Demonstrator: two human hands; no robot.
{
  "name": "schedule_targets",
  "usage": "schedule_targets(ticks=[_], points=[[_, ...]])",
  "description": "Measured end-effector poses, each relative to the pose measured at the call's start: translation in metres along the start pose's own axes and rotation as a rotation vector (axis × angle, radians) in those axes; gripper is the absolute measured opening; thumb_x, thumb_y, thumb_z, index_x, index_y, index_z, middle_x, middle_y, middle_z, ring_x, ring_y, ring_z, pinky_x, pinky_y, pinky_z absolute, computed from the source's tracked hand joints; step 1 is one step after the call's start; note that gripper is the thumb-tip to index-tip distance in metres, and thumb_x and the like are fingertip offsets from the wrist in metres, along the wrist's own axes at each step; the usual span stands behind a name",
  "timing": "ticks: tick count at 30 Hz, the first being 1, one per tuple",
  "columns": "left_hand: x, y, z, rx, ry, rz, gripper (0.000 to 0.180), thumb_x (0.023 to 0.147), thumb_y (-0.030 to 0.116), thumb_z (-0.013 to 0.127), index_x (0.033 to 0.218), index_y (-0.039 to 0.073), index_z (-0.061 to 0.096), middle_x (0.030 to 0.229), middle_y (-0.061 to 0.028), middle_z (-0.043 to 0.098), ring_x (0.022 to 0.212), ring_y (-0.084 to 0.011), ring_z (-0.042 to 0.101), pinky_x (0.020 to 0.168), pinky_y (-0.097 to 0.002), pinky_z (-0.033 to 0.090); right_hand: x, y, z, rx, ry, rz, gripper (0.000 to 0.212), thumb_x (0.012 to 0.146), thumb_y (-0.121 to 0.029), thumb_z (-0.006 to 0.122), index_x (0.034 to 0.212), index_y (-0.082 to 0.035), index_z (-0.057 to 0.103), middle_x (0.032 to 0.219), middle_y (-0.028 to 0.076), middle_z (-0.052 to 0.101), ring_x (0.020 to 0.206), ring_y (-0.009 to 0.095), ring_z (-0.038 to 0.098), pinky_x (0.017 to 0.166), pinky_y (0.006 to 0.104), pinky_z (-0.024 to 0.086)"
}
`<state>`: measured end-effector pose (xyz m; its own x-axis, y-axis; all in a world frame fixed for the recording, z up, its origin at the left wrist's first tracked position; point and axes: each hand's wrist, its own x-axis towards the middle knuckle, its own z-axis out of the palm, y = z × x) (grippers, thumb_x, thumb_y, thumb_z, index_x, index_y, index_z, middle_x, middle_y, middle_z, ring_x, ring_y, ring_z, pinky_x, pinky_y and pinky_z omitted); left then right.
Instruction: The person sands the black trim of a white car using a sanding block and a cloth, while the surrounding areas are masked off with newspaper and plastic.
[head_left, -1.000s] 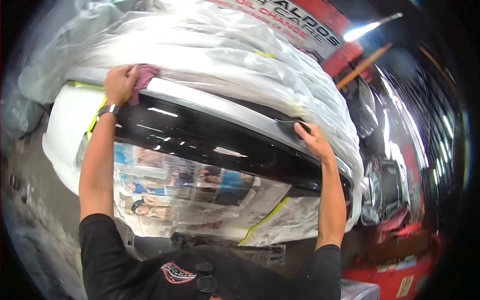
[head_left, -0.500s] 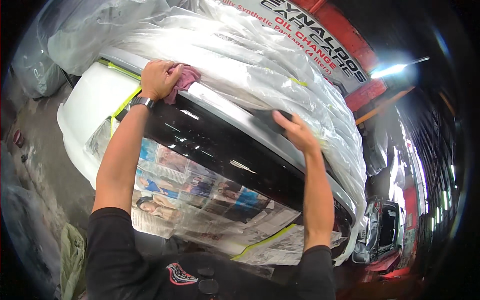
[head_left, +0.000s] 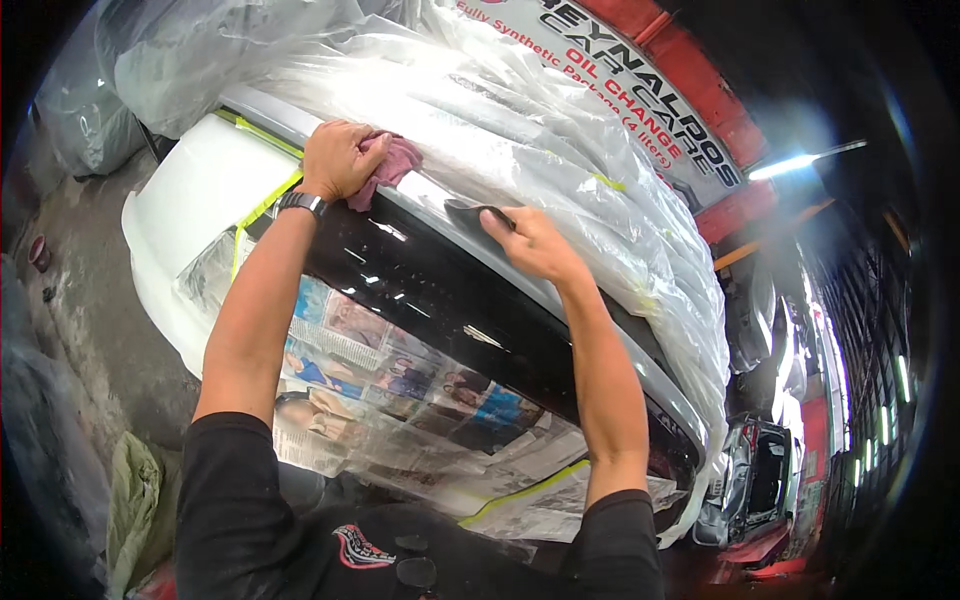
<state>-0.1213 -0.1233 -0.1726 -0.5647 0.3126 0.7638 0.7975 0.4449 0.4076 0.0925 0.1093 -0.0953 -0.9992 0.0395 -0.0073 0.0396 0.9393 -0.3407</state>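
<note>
Pressing pink rag (head_left: 388, 165) on grey car panel (head_left: 560, 300), left hand (head_left: 340, 158) clenched on it | right hand (head_left: 530, 243) beside rag, gripping dark sanding block (head_left: 478, 213) | plastic sheeting (head_left: 520, 130) above panel | newspaper masking (head_left: 400, 385) and yellow tape (head_left: 262, 208) below

Clear plastic sheeting (head_left: 520, 130) draped over the car body, yellow masking tape (head_left: 262, 205) along its edge. Newspaper pages (head_left: 400, 380) taped below the glossy black panel (head_left: 440, 310). White bumper (head_left: 190, 200) at left. Green cloth (head_left: 135, 500) on concrete floor (head_left: 90, 300). Another car (head_left: 745, 480) lower right. Red-bordered banner (head_left: 640, 90) and lit tube lamp (head_left: 790, 165) beyond.
</note>
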Motion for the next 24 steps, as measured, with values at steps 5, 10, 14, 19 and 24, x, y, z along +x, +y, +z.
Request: schedule_targets(ticks=[5, 10, 14, 19, 24], points=[[-0.001, -0.004, -0.002, -0.032, 0.032, 0.023, 0.036, 0.088, 0.042, 0.062, 0.088, 0.01, 0.079, 0.081, -0.0142, 0.073, 0.082, -0.0353, 0.068, 0.08, -0.0446, 0.052, -0.055, 0.019, 0.007, 0.058, 0.228, -0.356, 0.033, 0.103, -0.022, 0.057, 0.123, 0.003, 0.065, 0.127, 0.026, 0.065, 0.119, 0.041, 0.062, 0.102, 0.0419, 0.049], [-0.001, -0.001, 0.001, -0.05, -0.006, 0.033, 0.037, 0.092, 0.04, 0.059, 0.092, 0.008, 0.077, 0.08, -0.0169, 0.07, 0.082, -0.0371, 0.065, 0.079, -0.0462, 0.049, -0.017, -0.013, 0.026, 0.051, 0.252, -0.282, 0.035, 0.101, -0.019, 0.059, 0.129, 0.002, 0.063, 0.135, 0.023, 0.063, 0.127, 0.04, 0.058, 0.111, 0.0442, 0.044], [-0.003, -0.005, -0.007, 0.019, -0.044, 0.015, 0.037, 0.093, 0.04, 0.058, 0.095, 0.008, 0.077, 0.082, -0.018, 0.07, 0.083, -0.0376, 0.065, 0.08, -0.0463, 0.05, -0.02, -0.013, 0.02, -0.051, 0.207, -0.305, 0.034, 0.101, -0.012, 0.059, 0.133, -0.001, 0.062, 0.14, 0.021, 0.061, 0.127, 0.04, 0.059, 0.108, 0.0422, 0.046], [-0.003, 0.003, -0.001, -0.009, -0.037, 0.004, 0.038, 0.093, 0.039, 0.057, 0.097, 0.008, 0.077, 0.084, -0.0179, 0.071, 0.085, -0.0378, 0.065, 0.082, -0.0463, 0.05, -0.045, -0.013, 0.022, -0.158, 0.321, -0.319, 0.031, 0.1, -0.011, 0.059, 0.128, 0.001, 0.063, 0.134, 0.023, 0.064, 0.124, 0.042, 0.059, 0.106, 0.041, 0.047], [0.0, -0.005, 0.014, -0.059, -0.103, -0.043, 0.037, 0.093, 0.042, 0.058, 0.102, 0.013, 0.079, 0.091, -0.0176, 0.074, 0.092, -0.0375, 0.068, 0.087, -0.0473, 0.052, -0.018, -0.006, 0.041, -0.017, 0.361, -0.315, 0.031, 0.098, -0.013, 0.06, 0.125, 0.002, 0.064, 0.13, 0.024, 0.064, 0.118, 0.042, 0.062, 0.102, 0.0442, 0.05]])
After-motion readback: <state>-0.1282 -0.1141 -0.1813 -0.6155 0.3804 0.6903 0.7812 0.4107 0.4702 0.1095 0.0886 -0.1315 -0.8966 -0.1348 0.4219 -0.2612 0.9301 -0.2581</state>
